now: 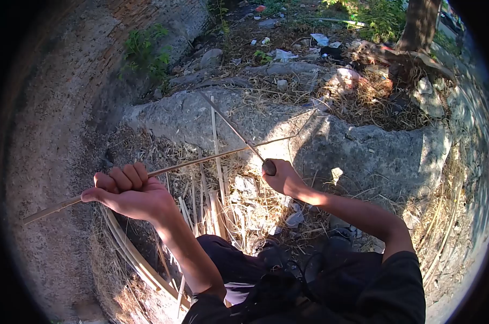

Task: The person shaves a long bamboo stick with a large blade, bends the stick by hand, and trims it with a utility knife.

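My left hand (131, 191) is wrapped round a long thin wooden strip (201, 160), whose thicker end sticks out to the left and whose thin tip points right. In my right hand (283, 178) is the dark round handle of a long narrow blade (231, 125), which points up and to the left. Blade and strip cross a little to the left of my right hand; whether they touch is hard to tell. Several pale split strips (216, 213) stand and lean below the crossing.
A large stone ledge (374, 156) runs across the middle. Long bent strips (134, 256) lie at lower left, beside a rough wall (55, 135). Dry grass and litter lie behind the ledge, near a tree trunk (419, 27). My shoes (271, 254) are below.
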Available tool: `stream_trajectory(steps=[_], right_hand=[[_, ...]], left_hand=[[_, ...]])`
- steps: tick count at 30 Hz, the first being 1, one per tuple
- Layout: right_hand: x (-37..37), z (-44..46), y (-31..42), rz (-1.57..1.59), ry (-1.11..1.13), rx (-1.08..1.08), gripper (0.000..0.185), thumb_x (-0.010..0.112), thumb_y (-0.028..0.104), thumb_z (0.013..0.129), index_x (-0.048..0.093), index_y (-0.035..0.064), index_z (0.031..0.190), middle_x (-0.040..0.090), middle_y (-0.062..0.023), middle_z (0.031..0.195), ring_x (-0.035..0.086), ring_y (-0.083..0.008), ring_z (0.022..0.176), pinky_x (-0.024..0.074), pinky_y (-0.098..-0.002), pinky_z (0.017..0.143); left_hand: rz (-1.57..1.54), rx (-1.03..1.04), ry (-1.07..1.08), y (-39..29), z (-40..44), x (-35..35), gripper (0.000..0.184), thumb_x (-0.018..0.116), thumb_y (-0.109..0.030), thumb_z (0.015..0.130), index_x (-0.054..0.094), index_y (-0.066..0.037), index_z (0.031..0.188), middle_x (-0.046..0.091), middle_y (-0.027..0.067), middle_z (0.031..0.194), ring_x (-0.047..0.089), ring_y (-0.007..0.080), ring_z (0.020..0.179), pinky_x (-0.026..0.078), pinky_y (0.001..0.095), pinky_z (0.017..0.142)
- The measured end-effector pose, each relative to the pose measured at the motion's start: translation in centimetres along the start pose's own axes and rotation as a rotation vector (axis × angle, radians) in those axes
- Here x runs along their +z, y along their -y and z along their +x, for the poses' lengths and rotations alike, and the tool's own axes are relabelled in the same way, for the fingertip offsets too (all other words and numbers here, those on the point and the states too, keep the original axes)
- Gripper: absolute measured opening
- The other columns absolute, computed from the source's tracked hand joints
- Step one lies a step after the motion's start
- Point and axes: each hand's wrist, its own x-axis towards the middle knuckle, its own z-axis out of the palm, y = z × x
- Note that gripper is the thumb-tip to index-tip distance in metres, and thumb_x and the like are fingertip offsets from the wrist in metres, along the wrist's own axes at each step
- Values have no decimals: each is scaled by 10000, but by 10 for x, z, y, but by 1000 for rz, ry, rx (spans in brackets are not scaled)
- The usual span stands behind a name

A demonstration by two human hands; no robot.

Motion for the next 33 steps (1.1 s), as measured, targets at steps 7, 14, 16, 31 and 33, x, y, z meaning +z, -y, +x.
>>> stream_trajectory(steps=[7,14,16,31,33], right_hand=[[-17,26,-114,2,-57,124,145,645,141,891,639,0,858,673,-134,735,635,-223,687,483,-424,661],[-41,18,-112,9,-131,184,133,646,113,835,601,-9,808,635,-107,701,594,-203,645,449,-422,616],[-30,20,-101,13,-160,137,165,654,132,836,568,2,781,602,-84,672,563,-160,651,437,-400,620],[-13,21,5,164,-267,-157,252,765,197,905,584,24,941,367,30,676,351,-90,647,350,-313,585],[-20,29,19,149,-312,-246,321,787,191,896,636,17,1120,372,58,662,359,-71,601,325,-290,539]], left_hand=[[13,8,-11,-1,1,2,581,342,-623,1063,208,-189,701,100,-70,581,32,73,554,85,299,476],[-24,-26,20,-3,0,5,592,363,-641,1053,196,-192,706,94,-72,584,31,73,560,84,298,482],[-68,-37,86,-3,2,0,578,375,-618,1064,233,-185,709,115,-70,591,55,76,560,103,300,486],[75,-187,534,1,12,-21,288,421,-200,1120,510,-14,1320,541,67,891,580,182,853,523,504,1038],[86,-184,562,-2,14,-25,280,416,-189,1119,507,-15,1319,557,70,890,603,190,861,505,538,1091]])
